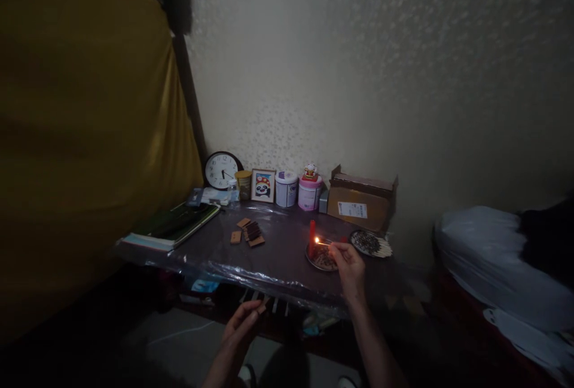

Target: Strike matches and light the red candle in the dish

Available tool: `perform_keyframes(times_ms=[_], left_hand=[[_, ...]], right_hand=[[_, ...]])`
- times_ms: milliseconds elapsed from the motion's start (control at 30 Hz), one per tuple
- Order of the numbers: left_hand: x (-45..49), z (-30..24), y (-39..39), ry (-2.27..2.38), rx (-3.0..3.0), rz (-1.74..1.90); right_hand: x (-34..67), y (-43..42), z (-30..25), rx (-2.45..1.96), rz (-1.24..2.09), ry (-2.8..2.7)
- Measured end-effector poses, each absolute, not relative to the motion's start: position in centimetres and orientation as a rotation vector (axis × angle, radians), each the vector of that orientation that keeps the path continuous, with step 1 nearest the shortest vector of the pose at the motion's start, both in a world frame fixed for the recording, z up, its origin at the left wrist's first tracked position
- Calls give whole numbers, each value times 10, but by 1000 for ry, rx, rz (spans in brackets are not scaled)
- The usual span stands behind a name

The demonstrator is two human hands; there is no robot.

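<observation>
My right hand (pixel 348 261) pinches a burning matchstick (pixel 323 243), its flame beside a short red candle (pixel 312 232) that stands in a small round dish (pixel 319 256) on the plastic-covered table (pixel 278 256). My left hand (pixel 244 321) hangs below the table's front edge, fingers curled round a small box-like thing, probably a matchbox (pixel 261 308). A second dish (pixel 368 243) heaped with spent matchsticks sits just right of the candle dish.
Along the wall stand a clock (pixel 221 169), a gold tin (pixel 244 184), a framed panda picture (pixel 263 185), a white tin (pixel 286 188), a pink tin (pixel 310 191) and a cardboard box (pixel 361 198). Books (pixel 173 226) lie left; small brown blocks (pixel 249 232) mid-table. A bed (pixel 484 256) is right.
</observation>
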State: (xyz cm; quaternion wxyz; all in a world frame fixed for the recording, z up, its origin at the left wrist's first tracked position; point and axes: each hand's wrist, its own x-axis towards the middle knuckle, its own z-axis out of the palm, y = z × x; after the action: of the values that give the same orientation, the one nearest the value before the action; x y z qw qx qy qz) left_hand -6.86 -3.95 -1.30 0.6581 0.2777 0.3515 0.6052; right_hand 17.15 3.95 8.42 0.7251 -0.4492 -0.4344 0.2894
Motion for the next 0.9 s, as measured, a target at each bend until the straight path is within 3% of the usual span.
perform_keyframes(times_ms=[900], left_hand=[[-70, -16, -37, 765, 629, 1387]], right_hand=[[172, 50, 93, -1047, 678, -933]])
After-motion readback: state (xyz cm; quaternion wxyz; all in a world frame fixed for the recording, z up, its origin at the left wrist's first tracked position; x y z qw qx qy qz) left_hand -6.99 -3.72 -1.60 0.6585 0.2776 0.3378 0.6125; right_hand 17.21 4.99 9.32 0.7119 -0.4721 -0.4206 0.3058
